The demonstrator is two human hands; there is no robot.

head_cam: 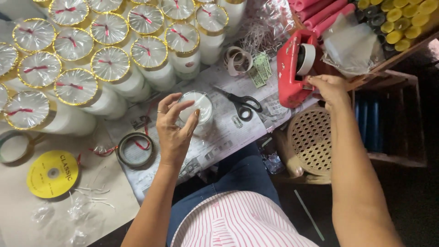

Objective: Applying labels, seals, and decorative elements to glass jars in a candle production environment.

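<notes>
The left hand (176, 130) gripped a white candle (197, 110) wrapped in clear film, fingers and thumb curled around its top edge, holding it upright on the newspaper (219, 137) spread across the work surface. This candle stood just left of the black scissors (242, 104), which lay open on the same paper.

The right hand (327, 87) was well to the right of the scissors, at the red tape dispenser (292, 71). Its fingers were pinched together at the front edge of the dispenser, where the strip comes off the white roll; whether a piece of tape was already between the fingertips could not be told.

The step in hand looked like fetching tape to fasten the film on the held candle. The next move would call for a clean pull and tear at the dispenser's blade, then carrying the piece leftward past the scissors to the candle top without letting it fold on itself, while the left hand kept the wrap gathered.

Up and left of the scissors stood many finished candles (109, 64), each capped with film, a gold rim and a red tie. Further left and lower lay a dark tape ring (135, 150) and a yellow ribbon spool (52, 174). Below and right of the scissors sat a woven basket (311, 142).
</notes>
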